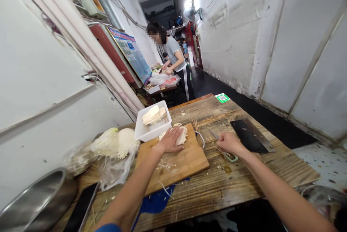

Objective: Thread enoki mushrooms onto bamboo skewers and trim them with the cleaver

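My left hand [170, 140] lies flat with its fingers spread over a bundle of enoki mushrooms [182, 136] on the wooden cutting board [187, 158]. To the right of the board, my right hand [227, 143] is closed around a small knife [213, 133], its blade pointing forward and left. A green looped piece [231, 158] shows below that hand; I cannot tell whether it belongs to the knife. Loose enoki stems [166, 166] are scattered on the board. Just beyond it, a white plastic tub [142, 133] holds more pale, flat enoki bundles [152, 115].
A cleaver [249, 134] lies right of my right hand. Several thin wooden skewers [196, 125] rest by the board's far edge. Bagged enoki [119, 143], a phone [81, 208] and a large metal bowl [40, 203] stand left. Another person [175, 51] works at a farther table.
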{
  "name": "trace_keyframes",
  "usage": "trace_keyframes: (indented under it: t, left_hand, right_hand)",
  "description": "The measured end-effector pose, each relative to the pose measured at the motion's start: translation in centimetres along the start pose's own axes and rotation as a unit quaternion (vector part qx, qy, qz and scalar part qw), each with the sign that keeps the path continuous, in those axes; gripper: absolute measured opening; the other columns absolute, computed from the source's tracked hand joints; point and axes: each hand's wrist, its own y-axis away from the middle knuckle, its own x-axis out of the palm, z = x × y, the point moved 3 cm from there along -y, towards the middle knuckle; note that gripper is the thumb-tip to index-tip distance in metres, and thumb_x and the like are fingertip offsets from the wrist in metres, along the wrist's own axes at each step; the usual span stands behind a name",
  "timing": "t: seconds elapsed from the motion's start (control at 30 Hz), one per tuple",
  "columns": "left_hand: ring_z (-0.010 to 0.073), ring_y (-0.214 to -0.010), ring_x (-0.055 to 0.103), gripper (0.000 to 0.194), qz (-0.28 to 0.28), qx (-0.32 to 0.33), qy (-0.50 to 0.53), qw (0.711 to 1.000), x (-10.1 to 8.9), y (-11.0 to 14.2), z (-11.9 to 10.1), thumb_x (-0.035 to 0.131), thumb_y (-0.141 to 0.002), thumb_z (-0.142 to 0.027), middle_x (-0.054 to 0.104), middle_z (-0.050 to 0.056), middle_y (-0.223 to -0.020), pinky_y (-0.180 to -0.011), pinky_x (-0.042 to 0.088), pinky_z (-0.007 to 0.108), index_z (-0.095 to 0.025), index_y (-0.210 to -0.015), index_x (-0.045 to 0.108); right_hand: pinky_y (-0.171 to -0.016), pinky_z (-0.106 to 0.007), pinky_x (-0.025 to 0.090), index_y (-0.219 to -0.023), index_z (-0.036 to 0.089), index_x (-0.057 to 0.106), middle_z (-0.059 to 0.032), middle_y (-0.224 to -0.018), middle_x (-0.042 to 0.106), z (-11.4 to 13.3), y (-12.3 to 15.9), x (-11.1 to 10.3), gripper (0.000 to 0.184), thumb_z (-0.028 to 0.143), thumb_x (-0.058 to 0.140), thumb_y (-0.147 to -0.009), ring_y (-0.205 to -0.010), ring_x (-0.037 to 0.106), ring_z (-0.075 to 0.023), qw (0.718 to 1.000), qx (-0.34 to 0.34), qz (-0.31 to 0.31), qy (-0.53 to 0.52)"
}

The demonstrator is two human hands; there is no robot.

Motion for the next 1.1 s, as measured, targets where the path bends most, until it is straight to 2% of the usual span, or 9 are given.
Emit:
trace_keyframes:
  t: [0.1,0.23,0.37,0.5,0.63,0.8,0.9,0.97,1.1]
  left_hand:
    - [0.0271,-0.143,0.014,0.084,0.016,0.005,-0.008,1.000,0.0,0.5,-0.3,0.052,-0.078,-0.045,0.020,0.018,-0.154,-0.115,0.007,0.041,-0.009,-0.146,0.019]
    - [0.0344,-0.141,0.017,0.091,0.029,-0.032,-0.023,0.999,0.5,-0.6,-1.0,0.058,-0.070,-0.031,0.019,0.025,-0.152,-0.113,0.013,0.046,-0.004,-0.145,0.015]
    - [0.0363,-0.138,0.023,0.096,0.037,-0.043,-0.030,0.998,0.9,-2.0,-1.5,0.062,-0.064,-0.026,0.024,0.024,-0.150,-0.111,0.016,0.050,-0.010,-0.146,0.015]
    - [0.0360,-0.135,0.030,0.086,0.008,-0.049,-0.033,0.998,0.9,-2.4,-1.6,0.061,-0.067,-0.029,0.034,0.023,-0.145,-0.110,0.016,0.053,-0.013,-0.144,0.024]
    - [0.0353,-0.131,0.035,0.071,-0.041,-0.051,-0.031,0.997,0.9,-2.3,-1.6,0.051,-0.077,-0.034,0.039,0.020,-0.142,-0.108,0.021,0.052,-0.015,-0.142,0.030]
    - [0.0336,-0.127,0.041,0.076,-0.080,-0.035,-0.018,0.996,1.0,-2.1,-1.3,0.051,-0.075,-0.028,0.044,0.021,-0.138,-0.105,0.028,0.048,-0.012,-0.145,0.023]
    - [0.0288,-0.120,0.048,0.074,-0.096,-0.026,-0.010,0.995,0.7,-2.0,-0.9,0.046,-0.079,-0.025,0.050,0.019,-0.133,-0.103,0.033,0.043,-0.009,-0.145,0.019]
    - [0.0271,-0.115,0.051,0.068,-0.099,-0.023,-0.009,0.995,0.5,-2.0,-0.7,0.044,-0.080,-0.024,0.054,0.018,-0.129,-0.100,0.035,0.040,-0.009,-0.143,0.024]
    - [0.0300,-0.116,0.049,0.069,-0.092,-0.029,-0.020,0.995,0.7,-2.2,-0.9,0.054,-0.074,-0.022,0.055,0.019,-0.126,-0.102,0.033,0.042,-0.009,-0.138,0.034]
  right_hand:
    - [-0.063,-0.025,0.053,-0.062,0.017,0.058,-0.0064,-0.070,0.071,-0.8,0.4,-0.3,0.019,0.024,0.049,-0.078,-0.066,0.069,-0.0164,0.988,-0.004,-0.063,-0.141]
    - [-0.079,-0.033,0.052,-0.067,0.017,0.055,-0.0139,-0.097,0.069,0.1,0.2,-0.9,0.016,0.029,0.049,-0.075,-0.088,0.066,-0.0203,0.946,-0.022,-0.181,-0.268]
    - [-0.088,-0.038,0.047,-0.069,0.019,0.054,-0.0122,-0.102,0.064,1.1,0.3,-1.7,0.013,0.032,0.056,-0.071,-0.097,0.062,-0.0222,0.902,-0.057,-0.244,-0.352]
    - [-0.069,-0.034,0.052,-0.072,0.020,0.048,-0.0068,-0.087,0.064,1.3,0.3,-1.0,0.018,0.034,0.058,-0.066,-0.070,0.065,-0.0179,0.876,-0.056,-0.230,-0.421]
    - [-0.053,-0.026,0.046,-0.075,0.020,0.049,-0.0005,-0.069,0.060,0.8,0.1,-0.1,0.019,0.031,0.060,-0.064,-0.054,0.055,-0.0130,0.871,-0.030,-0.228,-0.435]
    - [-0.058,-0.026,0.043,-0.088,0.018,0.057,-0.0012,-0.072,0.059,1.4,1.0,-0.3,0.023,0.038,0.057,-0.076,-0.063,0.054,-0.0144,0.886,-0.043,-0.202,-0.415]
    - [-0.052,-0.025,0.040,-0.102,0.017,0.061,0.0011,-0.062,0.055,2.1,1.5,-0.2,0.033,0.042,0.052,-0.083,-0.055,0.050,-0.0143,0.903,-0.064,-0.153,-0.395]
    - [-0.051,-0.026,0.039,-0.100,0.016,0.063,0.0008,-0.061,0.056,2.4,1.7,0.2,0.034,0.043,0.051,-0.083,-0.053,0.049,-0.0145,0.913,-0.072,-0.133,-0.380]
    - [-0.063,-0.030,0.044,-0.085,0.016,0.066,-0.0050,-0.072,0.065,2.2,1.4,1.2,0.030,0.042,0.053,-0.080,-0.065,0.057,-0.0185,0.925,-0.075,-0.124,-0.352]
